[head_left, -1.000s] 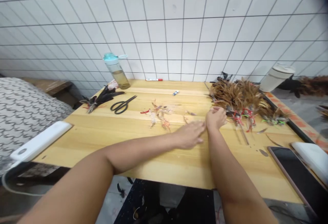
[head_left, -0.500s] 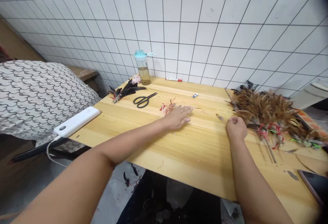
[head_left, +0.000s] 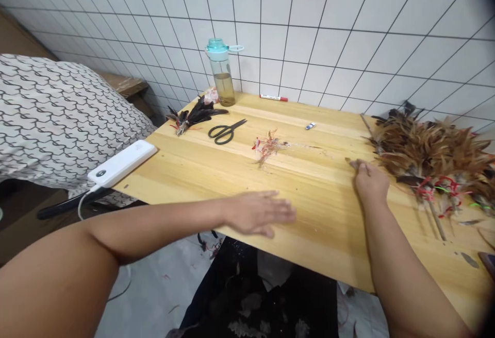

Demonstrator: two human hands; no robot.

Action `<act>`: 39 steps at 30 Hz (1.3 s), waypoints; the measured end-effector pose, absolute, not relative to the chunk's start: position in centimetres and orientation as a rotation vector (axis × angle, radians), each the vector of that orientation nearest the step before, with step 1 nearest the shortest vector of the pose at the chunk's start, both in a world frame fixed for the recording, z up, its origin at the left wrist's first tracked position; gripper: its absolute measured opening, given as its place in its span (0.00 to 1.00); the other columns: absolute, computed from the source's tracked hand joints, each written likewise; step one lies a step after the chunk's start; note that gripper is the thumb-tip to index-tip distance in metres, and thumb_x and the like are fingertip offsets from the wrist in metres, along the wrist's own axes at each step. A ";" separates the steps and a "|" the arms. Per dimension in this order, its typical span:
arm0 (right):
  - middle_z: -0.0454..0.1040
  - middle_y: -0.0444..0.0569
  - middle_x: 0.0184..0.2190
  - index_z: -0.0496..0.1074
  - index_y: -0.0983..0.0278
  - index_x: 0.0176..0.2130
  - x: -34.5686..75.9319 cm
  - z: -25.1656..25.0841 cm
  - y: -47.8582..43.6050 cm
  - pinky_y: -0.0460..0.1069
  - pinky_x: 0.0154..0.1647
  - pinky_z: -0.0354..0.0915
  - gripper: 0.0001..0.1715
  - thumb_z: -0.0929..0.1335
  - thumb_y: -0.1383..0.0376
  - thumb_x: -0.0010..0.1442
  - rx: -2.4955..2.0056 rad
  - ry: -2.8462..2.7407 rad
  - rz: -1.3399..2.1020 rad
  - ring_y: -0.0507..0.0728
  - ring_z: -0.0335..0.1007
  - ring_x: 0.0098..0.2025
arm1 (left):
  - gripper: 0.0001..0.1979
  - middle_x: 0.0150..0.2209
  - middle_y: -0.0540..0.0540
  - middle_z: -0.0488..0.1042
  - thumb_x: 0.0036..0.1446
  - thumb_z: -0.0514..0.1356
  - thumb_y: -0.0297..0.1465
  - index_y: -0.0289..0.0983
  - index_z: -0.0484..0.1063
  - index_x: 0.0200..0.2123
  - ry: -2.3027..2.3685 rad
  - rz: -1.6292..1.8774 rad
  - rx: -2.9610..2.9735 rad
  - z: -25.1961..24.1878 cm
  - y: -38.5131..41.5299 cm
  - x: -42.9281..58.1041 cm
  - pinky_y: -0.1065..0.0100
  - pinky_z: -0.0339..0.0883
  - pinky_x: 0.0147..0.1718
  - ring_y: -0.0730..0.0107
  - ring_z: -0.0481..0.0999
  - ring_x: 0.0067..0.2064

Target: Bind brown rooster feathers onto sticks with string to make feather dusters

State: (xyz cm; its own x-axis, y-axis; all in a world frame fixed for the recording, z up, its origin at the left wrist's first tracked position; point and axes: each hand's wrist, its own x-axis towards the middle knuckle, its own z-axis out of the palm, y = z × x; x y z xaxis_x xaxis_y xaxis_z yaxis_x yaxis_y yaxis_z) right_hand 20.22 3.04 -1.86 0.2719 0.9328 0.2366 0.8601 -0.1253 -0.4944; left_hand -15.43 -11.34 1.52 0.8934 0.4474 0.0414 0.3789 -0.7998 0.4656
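Palm down with its fingers apart, my left hand (head_left: 257, 213) is over the front edge of the wooden table (head_left: 309, 235) and holds nothing. My right hand (head_left: 371, 181) rests on the table at the right, thumb and forefinger pinched on a small feather (head_left: 351, 163). A pile of red and pale thread scraps (head_left: 267, 147) lies at the middle, beyond my left hand. Right of my right hand are brown feather bundles (head_left: 436, 147) tied with red and green strings. Black-handled scissors (head_left: 224, 133) lie left of the scraps.
Dark feathers (head_left: 193, 116) lie at the back left beside a water bottle (head_left: 222, 75). A red-capped marker (head_left: 273, 98) and a small blue-and-white item (head_left: 310, 126) are near the tiled wall. A white power bank (head_left: 122, 163) with a cable sits at the left edge.
My left hand has moved from beside the scraps toward the table's front edge. My right hand has reached the small feather and pinched it. The view has tilted down.
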 end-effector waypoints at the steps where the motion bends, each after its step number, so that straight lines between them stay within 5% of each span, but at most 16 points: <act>1: 0.74 0.54 0.55 0.74 0.61 0.54 20.0 -1.9 3.1 0.61 0.65 0.54 0.26 0.56 0.62 0.66 -1.996 -1.681 0.178 0.62 0.64 0.62 | 0.30 0.69 0.50 0.54 0.65 0.53 0.42 0.49 0.52 0.68 0.667 0.212 2.612 1.3 -9.3 -15.7 0.58 0.34 0.71 0.65 0.51 0.71; 5: 0.64 0.56 0.64 0.68 0.65 0.59 19.0 -1.7 3.2 0.69 0.69 0.38 0.28 0.54 0.60 0.67 -1.994 -1.963 0.067 0.66 0.50 0.69 | 0.27 0.69 0.46 0.54 0.66 0.51 0.38 0.44 0.56 0.67 0.918 0.226 2.664 1.1 -1.9 -15.7 0.55 0.36 0.70 0.65 0.50 0.71; 10: 0.62 0.60 0.64 0.65 0.70 0.60 18.7 -1.1 2.9 0.71 0.68 0.36 0.32 0.51 0.57 0.68 -2.044 -1.998 0.017 0.70 0.45 0.70 | 0.24 0.65 0.40 0.63 0.66 0.52 0.36 0.39 0.62 0.64 0.976 0.598 2.737 3.3 -1.2 -15.9 0.55 0.50 0.67 0.63 0.59 0.68; 14: 0.63 0.63 0.63 0.61 0.71 0.63 19.0 -1.3 2.8 0.71 0.68 0.37 0.35 0.47 0.57 0.69 -1.987 -1.943 0.058 0.68 0.48 0.70 | 0.28 0.70 0.42 0.53 0.69 0.46 0.39 0.40 0.50 0.69 1.183 0.756 2.700 3.7 -7.7 -19.3 0.54 0.49 0.68 0.62 0.51 0.71; 17: 0.59 0.62 0.66 0.57 0.72 0.66 18.9 -1.5 2.9 0.72 0.68 0.36 0.38 0.46 0.55 0.69 -1.993 -2.016 0.074 0.70 0.45 0.70 | 0.38 0.72 0.40 0.39 0.67 0.47 0.47 0.39 0.34 0.72 1.450 0.409 2.634 2.2 -13.5 -22.2 0.51 0.42 0.70 0.54 0.42 0.73; 22: 0.52 0.57 0.70 0.55 0.70 0.68 18.3 -1.7 3.0 0.74 0.68 0.33 0.39 0.46 0.53 0.69 -2.065 -2.084 0.024 0.71 0.41 0.71 | 0.37 0.72 0.45 0.42 0.68 0.46 0.45 0.45 0.27 0.71 1.172 0.035 2.697 0.8 -17.5 -23.5 0.55 0.32 0.71 0.62 0.44 0.72; 29: 0.54 0.53 0.69 0.55 0.68 0.68 18.2 -1.4 2.6 0.74 0.68 0.30 0.38 0.46 0.53 0.70 -2.088 -2.069 -0.005 0.72 0.39 0.72 | 0.32 0.72 0.46 0.44 0.69 0.44 0.46 0.42 0.43 0.71 1.328 0.075 2.564 0.9 -10.1 -21.3 0.52 0.34 0.70 0.61 0.44 0.73; 32: 0.58 0.52 0.68 0.59 0.67 0.66 18.4 -1.2 2.3 0.75 0.67 0.31 0.37 0.48 0.52 0.70 -2.069 -2.005 -0.027 0.73 0.40 0.71 | 0.26 0.68 0.42 0.59 0.68 0.46 0.40 0.39 0.59 0.66 1.391 0.334 2.524 0.3 -9.5 -21.3 0.53 0.46 0.68 0.61 0.56 0.69; 35: 0.61 0.53 0.66 0.63 0.66 0.64 18.5 -1.1 2.1 0.75 0.67 0.32 0.36 0.48 0.53 0.70 -2.052 -1.943 -0.056 0.73 0.42 0.71 | 0.19 0.53 0.41 0.75 0.67 0.47 0.31 0.38 0.73 0.52 1.361 0.639 2.500 -0.1 -11.3 -22.1 0.58 0.63 0.57 0.64 0.71 0.56; 39: 0.64 0.55 0.64 0.66 0.66 0.62 18.5 -1.1 2.3 0.75 0.67 0.33 0.34 0.50 0.55 0.70 -2.029 -1.912 -0.070 0.71 0.44 0.70 | 0.17 0.45 0.42 0.78 0.64 0.48 0.25 0.38 0.75 0.46 1.292 0.782 2.507 0.0 -13.5 -22.5 0.59 0.68 0.49 0.65 0.74 0.47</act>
